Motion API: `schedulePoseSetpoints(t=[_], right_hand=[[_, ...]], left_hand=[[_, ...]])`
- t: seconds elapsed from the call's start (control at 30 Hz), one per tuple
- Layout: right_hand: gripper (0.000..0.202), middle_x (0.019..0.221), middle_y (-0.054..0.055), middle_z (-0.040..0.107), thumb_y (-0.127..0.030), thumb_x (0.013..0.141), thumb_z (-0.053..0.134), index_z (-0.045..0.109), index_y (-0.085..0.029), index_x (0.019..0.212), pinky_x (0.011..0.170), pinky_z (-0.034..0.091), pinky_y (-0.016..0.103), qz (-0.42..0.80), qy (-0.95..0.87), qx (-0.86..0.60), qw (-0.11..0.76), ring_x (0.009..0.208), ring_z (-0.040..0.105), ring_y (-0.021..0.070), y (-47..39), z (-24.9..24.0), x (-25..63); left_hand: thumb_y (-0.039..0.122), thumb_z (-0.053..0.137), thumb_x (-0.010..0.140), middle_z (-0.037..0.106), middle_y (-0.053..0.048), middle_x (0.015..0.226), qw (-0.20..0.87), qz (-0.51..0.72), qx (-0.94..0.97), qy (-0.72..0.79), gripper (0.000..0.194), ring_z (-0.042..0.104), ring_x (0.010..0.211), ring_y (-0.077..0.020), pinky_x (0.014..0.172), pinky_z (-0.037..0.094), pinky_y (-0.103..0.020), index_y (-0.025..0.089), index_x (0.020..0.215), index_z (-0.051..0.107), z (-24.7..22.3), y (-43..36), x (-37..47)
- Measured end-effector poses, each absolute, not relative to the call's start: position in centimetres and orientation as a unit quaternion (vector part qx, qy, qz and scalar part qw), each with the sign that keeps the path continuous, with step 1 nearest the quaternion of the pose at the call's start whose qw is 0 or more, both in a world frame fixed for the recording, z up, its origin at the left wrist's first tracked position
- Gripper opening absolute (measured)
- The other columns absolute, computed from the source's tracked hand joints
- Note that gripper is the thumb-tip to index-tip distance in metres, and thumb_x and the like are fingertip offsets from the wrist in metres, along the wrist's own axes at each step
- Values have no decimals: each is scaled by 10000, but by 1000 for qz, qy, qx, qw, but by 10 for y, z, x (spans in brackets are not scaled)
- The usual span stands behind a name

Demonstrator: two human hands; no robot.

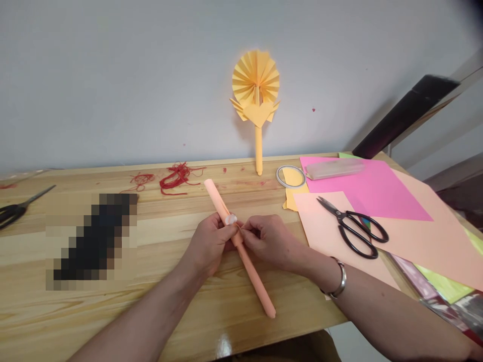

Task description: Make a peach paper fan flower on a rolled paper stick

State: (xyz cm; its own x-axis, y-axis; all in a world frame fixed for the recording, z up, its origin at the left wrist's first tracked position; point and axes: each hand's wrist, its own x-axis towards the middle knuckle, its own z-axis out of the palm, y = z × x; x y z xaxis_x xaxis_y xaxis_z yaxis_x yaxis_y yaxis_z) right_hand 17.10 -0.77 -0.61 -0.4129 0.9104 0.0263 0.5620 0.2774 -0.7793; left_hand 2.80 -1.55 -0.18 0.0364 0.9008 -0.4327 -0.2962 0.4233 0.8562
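Note:
Both my hands work at the middle of a long peach paper tube (256, 279), which lies slantwise over the wooden table. Its upper part (214, 195) is wider than the lower. My left hand (209, 241) is wrapped round the tube, thumb on top. A small whitish piece (230, 219), perhaps tape, shows on the tube beside that thumb. At the tube's right side my right hand (267, 239) is closed in a pinch against it; what its fingertips hold is too small to make out. Behind, a yellow folded-paper fan (257, 93) stands against the wall.
Black-handled scissors (349, 226) lie on peach paper sheets (320, 221) at right, near a pink sheet (377, 186) and a tape roll (290, 176). Red string (177, 178) lies at the back. At left are a blurred-out dark object (94, 239) and another pair of scissors (18, 208).

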Motion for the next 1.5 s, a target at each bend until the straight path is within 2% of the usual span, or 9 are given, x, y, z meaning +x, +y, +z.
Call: schedulePoseSetpoints(t=[0.2, 0.4, 0.7, 0.97, 1.13, 1.37, 1.5], right_hand=[[186, 573, -33, 594, -317, 783, 567, 576, -182, 656, 444, 309, 182, 396, -741, -483, 247, 503, 471, 72, -12, 0, 171], [216, 618, -30, 615, -390, 762, 605, 551, -191, 694, 451, 295, 201, 354, -753, -509, 221, 522, 495, 90, -14, 1, 170], [189, 621, -18, 598, -285, 823, 502, 511, -176, 669, 465, 251, 217, 291, -781, -511, 211, 514, 478, 81, -16, -3, 169], [192, 655, -2, 637, -321, 814, 543, 573, -174, 695, 484, 360, 197, 398, -703, -511, 295, 553, 523, 90, -10, 0, 170], [157, 654, 2, 626, -292, 783, 576, 594, -161, 697, 489, 390, 190, 444, -674, -503, 309, 571, 528, 92, -8, 4, 170], [181, 628, -10, 597, -313, 789, 575, 605, -160, 697, 486, 381, 184, 448, -675, -495, 313, 559, 498, 82, -7, 5, 171], [175, 623, -11, 592, -306, 790, 575, 609, -158, 703, 480, 372, 185, 449, -680, -494, 305, 551, 488, 81, -7, 5, 171]], left_hand=[[144, 686, 603, 608, 12, 582, 671, 463, 283, 505, 134, 559, 552, -121, 546, 477, -247, 140, 667, 568, -2, -15, 28], [160, 689, 624, 626, -8, 597, 676, 465, 283, 497, 134, 581, 567, -137, 536, 468, -242, 142, 673, 565, -1, -16, 29], [169, 697, 681, 656, -25, 646, 701, 470, 281, 456, 132, 626, 606, -155, 587, 506, -267, 132, 729, 579, -1, -17, 27], [165, 677, 714, 708, -88, 807, 740, 463, 261, 412, 177, 665, 785, -206, 739, 523, -321, 105, 879, 661, 3, -13, 22], [165, 684, 713, 713, -96, 821, 747, 456, 247, 417, 215, 665, 788, -198, 730, 528, -307, 104, 919, 682, 0, -12, 20], [173, 664, 736, 715, -102, 816, 743, 463, 249, 414, 106, 666, 790, -207, 731, 533, -323, 104, 811, 693, 2, -13, 20], [195, 671, 734, 717, -103, 810, 742, 465, 247, 416, 107, 666, 777, -207, 725, 534, -328, 107, 788, 697, 0, -12, 19]])
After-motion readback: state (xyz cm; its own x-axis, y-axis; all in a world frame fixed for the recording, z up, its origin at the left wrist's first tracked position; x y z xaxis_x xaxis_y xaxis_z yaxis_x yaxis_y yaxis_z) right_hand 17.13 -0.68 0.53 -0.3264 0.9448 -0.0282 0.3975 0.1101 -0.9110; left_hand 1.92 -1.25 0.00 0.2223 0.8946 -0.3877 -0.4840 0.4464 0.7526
